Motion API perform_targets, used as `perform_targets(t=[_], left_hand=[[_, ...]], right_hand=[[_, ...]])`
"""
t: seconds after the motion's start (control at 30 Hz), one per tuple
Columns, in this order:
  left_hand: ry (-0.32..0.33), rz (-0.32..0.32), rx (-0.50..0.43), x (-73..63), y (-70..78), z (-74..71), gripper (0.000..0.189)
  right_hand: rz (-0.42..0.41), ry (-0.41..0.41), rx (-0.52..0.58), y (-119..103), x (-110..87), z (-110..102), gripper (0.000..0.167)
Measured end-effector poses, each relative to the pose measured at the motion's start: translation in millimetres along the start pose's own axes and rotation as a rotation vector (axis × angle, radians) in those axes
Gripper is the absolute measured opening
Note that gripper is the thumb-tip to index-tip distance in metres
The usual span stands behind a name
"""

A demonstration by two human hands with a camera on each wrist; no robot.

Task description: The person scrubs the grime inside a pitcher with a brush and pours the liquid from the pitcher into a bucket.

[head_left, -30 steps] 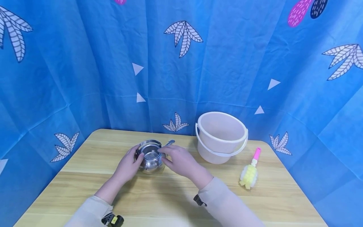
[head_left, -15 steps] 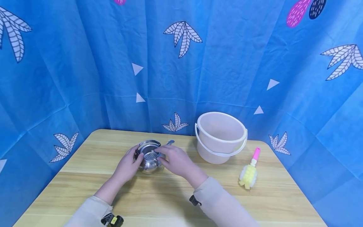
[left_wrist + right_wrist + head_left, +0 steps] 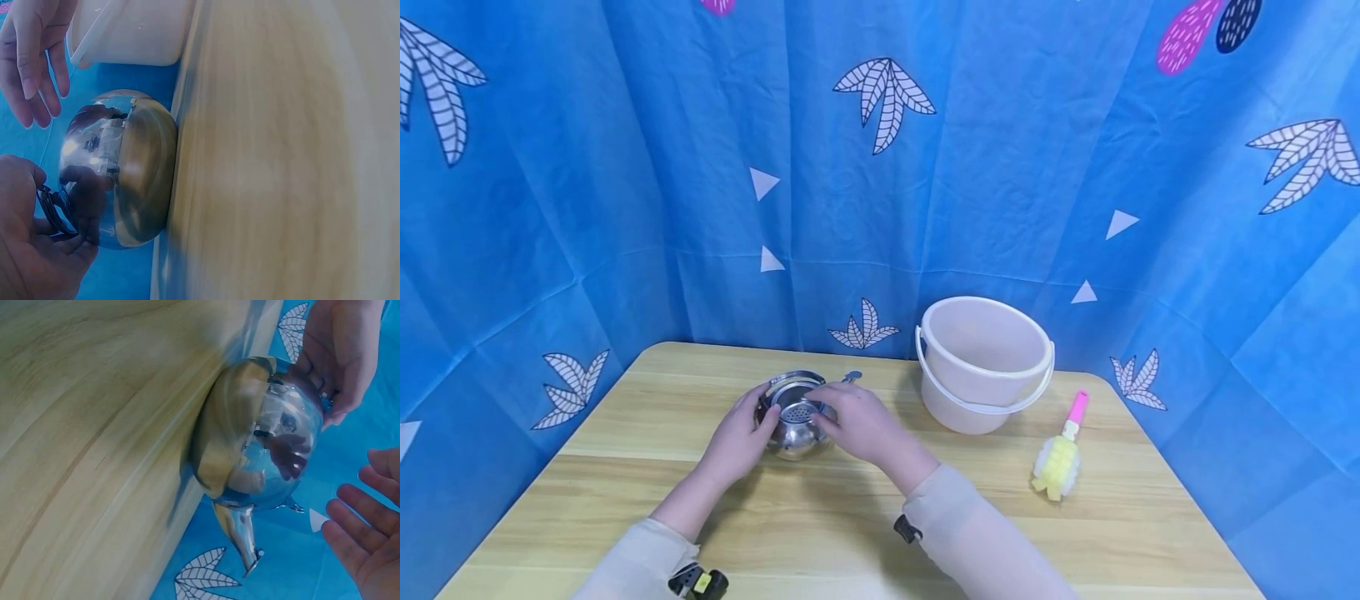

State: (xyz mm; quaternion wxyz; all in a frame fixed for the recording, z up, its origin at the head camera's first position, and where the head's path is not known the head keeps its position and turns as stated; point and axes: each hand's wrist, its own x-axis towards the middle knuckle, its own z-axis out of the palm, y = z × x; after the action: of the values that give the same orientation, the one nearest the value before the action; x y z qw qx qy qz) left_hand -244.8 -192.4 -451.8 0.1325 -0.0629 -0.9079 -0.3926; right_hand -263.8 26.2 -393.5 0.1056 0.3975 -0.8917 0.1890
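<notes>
A shiny round metal teapot (image 3: 794, 440) without a lid stands on the wooden table (image 3: 842, 533). A perforated strainer (image 3: 799, 412) shows inside its mouth, and the spout (image 3: 237, 534) points away to the back right. My left hand (image 3: 737, 437) holds the teapot's left side; in the left wrist view the fingers (image 3: 59, 253) curl at the dark handle mount (image 3: 55, 209). My right hand (image 3: 861, 423) is over the right part of the mouth, fingers loosely bent. The right wrist view shows those fingers (image 3: 359, 515) spread and apart from the teapot's body, holding nothing.
A white bucket (image 3: 958, 400) with its handle down stands at the back, right of the teapot. Farther right lies a sponge brush (image 3: 1057, 467) with a pink handle. A blue patterned curtain (image 3: 1000, 167) surrounds the table's back and sides.
My right hand has shifted slightly left, farther over the teapot's mouth. My left hand and the teapot look almost unmoved.
</notes>
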Motion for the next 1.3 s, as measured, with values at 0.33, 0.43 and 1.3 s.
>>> perform_targets(t=[0.33,0.43,1.3], left_hand=[[-0.005,0.001,0.0,0.6,0.3,-0.8,0.055],[-0.005,0.007,0.001,0.7,0.5,-0.8,0.055],[-0.016,0.0,0.004,1.9,-4.8,2.0,0.057]], right_hand=[[-0.031,0.016,-0.028,-1.0,7.1,10.7,0.033],[-0.047,0.017,-0.037,-1.2,9.4,14.9,0.032],[-0.026,-0.048,-0.122,-5.3,16.1,24.6,0.03]])
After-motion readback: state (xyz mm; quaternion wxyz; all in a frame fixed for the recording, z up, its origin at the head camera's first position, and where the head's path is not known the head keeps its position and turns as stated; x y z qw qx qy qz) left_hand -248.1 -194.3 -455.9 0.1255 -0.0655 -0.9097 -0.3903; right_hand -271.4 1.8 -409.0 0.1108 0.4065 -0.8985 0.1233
